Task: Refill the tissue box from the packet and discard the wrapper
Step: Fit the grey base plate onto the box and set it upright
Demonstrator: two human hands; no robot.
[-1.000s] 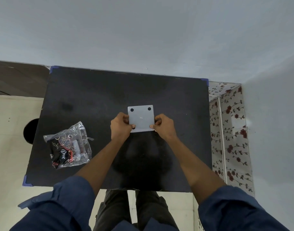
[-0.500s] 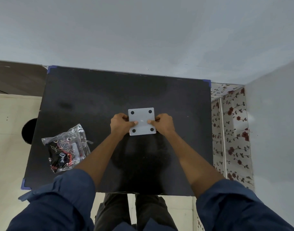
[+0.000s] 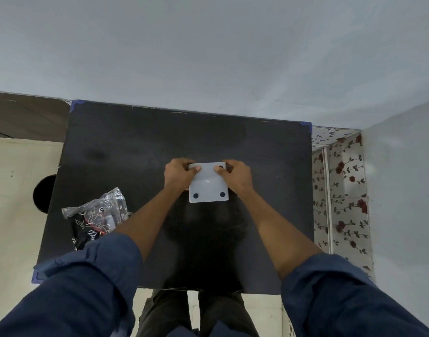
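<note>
**Inspector:** White tissue box (image 3: pixel 208 183), underside up, sits mid-frame; left hand (image 3: pixel 179 175) and right hand (image 3: pixel 235 175) both clasp its far corners.

**Assessor:** Advise prying evenly. Packet (image 3: pixel 96 218) lies lower left, untouched.

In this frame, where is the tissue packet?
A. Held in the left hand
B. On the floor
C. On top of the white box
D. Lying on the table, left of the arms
D: the tissue packet lies on the black table beside the left forearm, while both hands grip the white box.
</note>
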